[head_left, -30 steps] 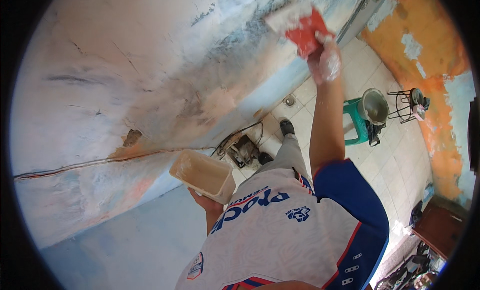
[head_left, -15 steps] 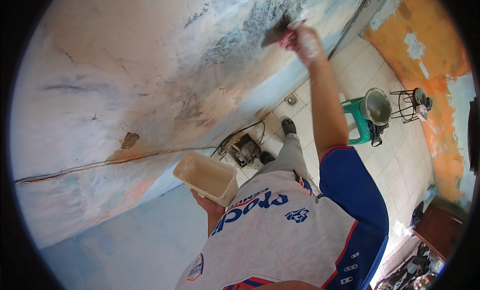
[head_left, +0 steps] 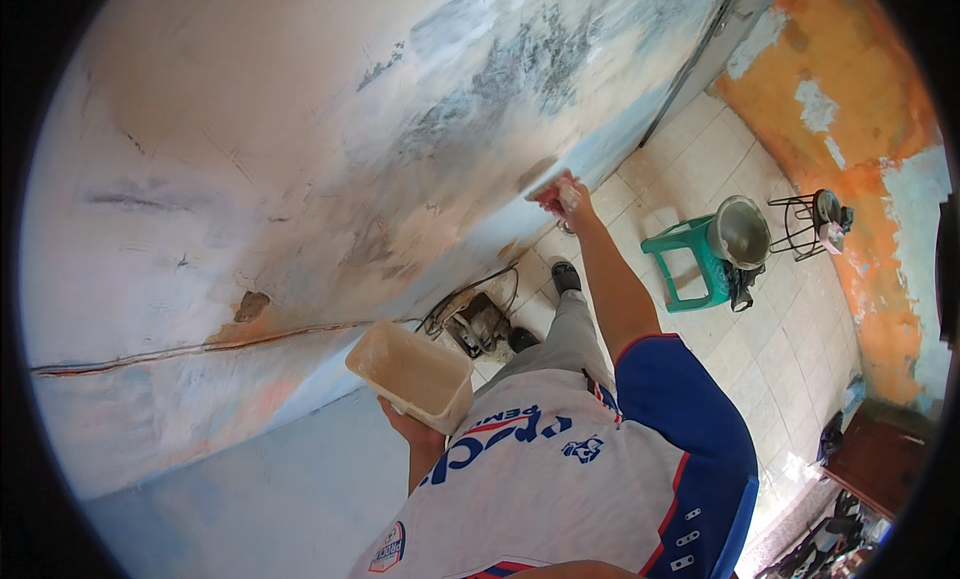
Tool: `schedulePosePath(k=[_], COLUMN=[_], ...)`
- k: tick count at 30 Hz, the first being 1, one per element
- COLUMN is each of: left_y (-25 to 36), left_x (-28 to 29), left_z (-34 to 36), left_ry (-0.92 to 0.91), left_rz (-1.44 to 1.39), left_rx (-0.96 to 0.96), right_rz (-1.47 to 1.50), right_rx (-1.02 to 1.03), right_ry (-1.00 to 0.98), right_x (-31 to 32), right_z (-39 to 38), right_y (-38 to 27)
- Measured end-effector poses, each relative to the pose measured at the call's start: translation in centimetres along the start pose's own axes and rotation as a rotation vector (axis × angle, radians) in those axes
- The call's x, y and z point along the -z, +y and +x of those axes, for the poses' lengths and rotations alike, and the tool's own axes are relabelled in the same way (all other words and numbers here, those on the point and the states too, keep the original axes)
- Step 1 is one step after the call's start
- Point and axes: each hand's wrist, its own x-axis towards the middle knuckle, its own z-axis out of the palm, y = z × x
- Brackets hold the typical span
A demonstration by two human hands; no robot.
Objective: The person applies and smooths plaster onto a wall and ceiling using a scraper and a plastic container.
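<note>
My left hand (head_left: 412, 426) is wrapped round the lower side of a cream rectangular plastic tub (head_left: 440, 404), holding it tilted beside my waist. Pale residue coats the tub's inside. Out ahead, my right arm reaches to the wall (head_left: 300, 129), where my right hand (head_left: 563, 196), dusted white, closes on a putty knife (head_left: 541, 174). Its wide blade lies against or very close to the wall's lower part; contact is hard to judge. Dark grey smudges and patchy pale skim cover the wall above that spot.
A green plastic stool (head_left: 690, 264) stands on the tiles to my right with a grey bucket (head_left: 741, 233) on or against it. Beyond is a small black metal stool (head_left: 800, 224). By my feet, a floor opening (head_left: 478, 324) has a cable beside it. A brown cabinet (head_left: 880, 457) stands lower right.
My right hand has come down the wall toward me with the putty knife, from the dark smudged patch to the lower bluish strip. My left hand and the tub have barely moved.
</note>
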Motion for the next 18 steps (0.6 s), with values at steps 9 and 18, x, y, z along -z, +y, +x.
schedulePosePath(k=[9, 18], left_y=[-0.2, -0.7], left_x=[-1.8, -2.3], left_z=[-1.7, -1.1], left_ry=[-0.035, 0.037], left_rz=[-0.05, -0.067], left_rx=[0.014, -0.006], right_rz=[0.14, 0.166], right_rx=[0.535, 0.195], right_ry=[-0.254, 0.064], right_x=[-8.3, 0.2], right_z=[-16.6, -6.0], right_y=[-28.5, -10.0])
